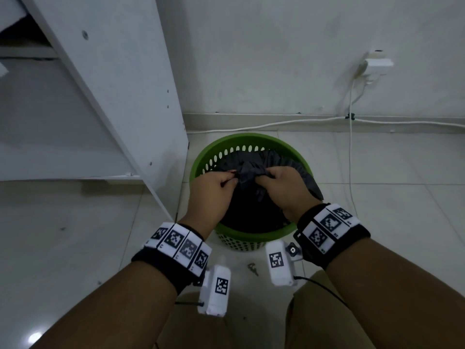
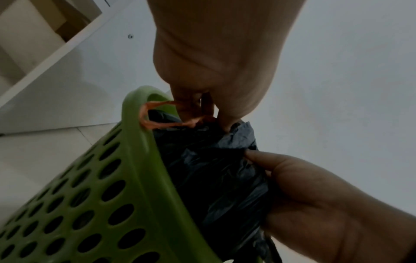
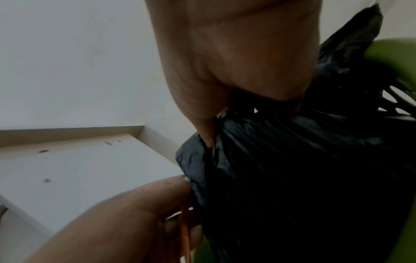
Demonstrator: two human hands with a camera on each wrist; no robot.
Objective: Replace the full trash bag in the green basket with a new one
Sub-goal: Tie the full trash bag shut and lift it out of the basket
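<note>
Black trash bag [image 1: 254,170] bunched between left hand [image 1: 214,188] and right hand [image 1: 284,187].

The left hand [image 2: 216,58] pinches the orange drawstring [image 2: 157,115] of the black trash bag [image 2: 213,174] just above the rim of the green basket [image 2: 94,195]. The right hand [image 2: 337,210] grips the gathered black plastic from the other side. A white cabinet [image 2: 49,58] stands behind.
</note>
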